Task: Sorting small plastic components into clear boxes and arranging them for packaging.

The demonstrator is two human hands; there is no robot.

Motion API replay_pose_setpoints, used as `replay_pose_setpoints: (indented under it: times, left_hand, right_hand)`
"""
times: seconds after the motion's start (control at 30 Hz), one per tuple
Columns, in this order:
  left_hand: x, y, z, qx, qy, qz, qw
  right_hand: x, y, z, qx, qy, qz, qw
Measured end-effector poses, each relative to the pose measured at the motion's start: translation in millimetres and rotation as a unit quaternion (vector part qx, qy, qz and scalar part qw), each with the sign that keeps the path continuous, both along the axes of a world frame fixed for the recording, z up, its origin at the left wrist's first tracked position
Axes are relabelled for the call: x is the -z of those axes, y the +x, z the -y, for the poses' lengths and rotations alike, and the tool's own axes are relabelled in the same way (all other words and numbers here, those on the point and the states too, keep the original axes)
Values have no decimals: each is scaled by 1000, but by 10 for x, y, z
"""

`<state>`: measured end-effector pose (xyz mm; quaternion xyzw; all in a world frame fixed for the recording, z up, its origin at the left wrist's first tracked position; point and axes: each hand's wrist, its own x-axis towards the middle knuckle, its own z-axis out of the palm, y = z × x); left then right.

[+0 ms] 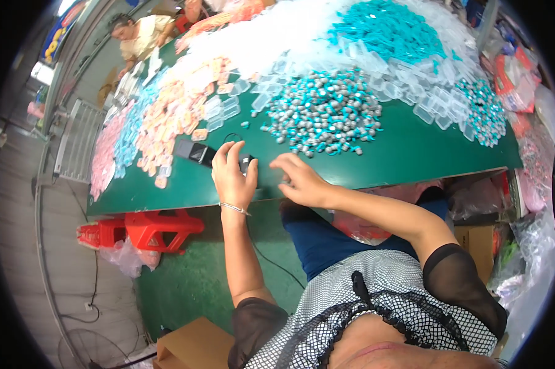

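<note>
My left hand (233,175) lies spread over a small black device (247,162); right hand (299,179), fingers curled, presses the near table (413,154) edge; next I judge gripping the device

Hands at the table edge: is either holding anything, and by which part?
The left hand rests its fingers on a small black device on the green table; a grip cannot be told. The right hand lies flat, holding nothing visible.
</note>
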<state>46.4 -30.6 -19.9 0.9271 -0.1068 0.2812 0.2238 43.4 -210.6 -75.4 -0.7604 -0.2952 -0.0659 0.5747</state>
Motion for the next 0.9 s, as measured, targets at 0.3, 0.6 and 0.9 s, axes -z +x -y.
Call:
replay_pose_setpoints:
  times: [0.3,0.6,0.9]
  left_hand:
    - [300,-241,287,-271,91,1,958]
    - [465,-158,-96,-257,28,-29,966]
    - [339,402,-730,-335,-239,-1,911]
  right_hand:
    - [58,-317,1742,200,-256,200,924]
    - [-24,-309,1564,189,-238,161,939]
    - [19,-330,1546,185,-265,177,929]
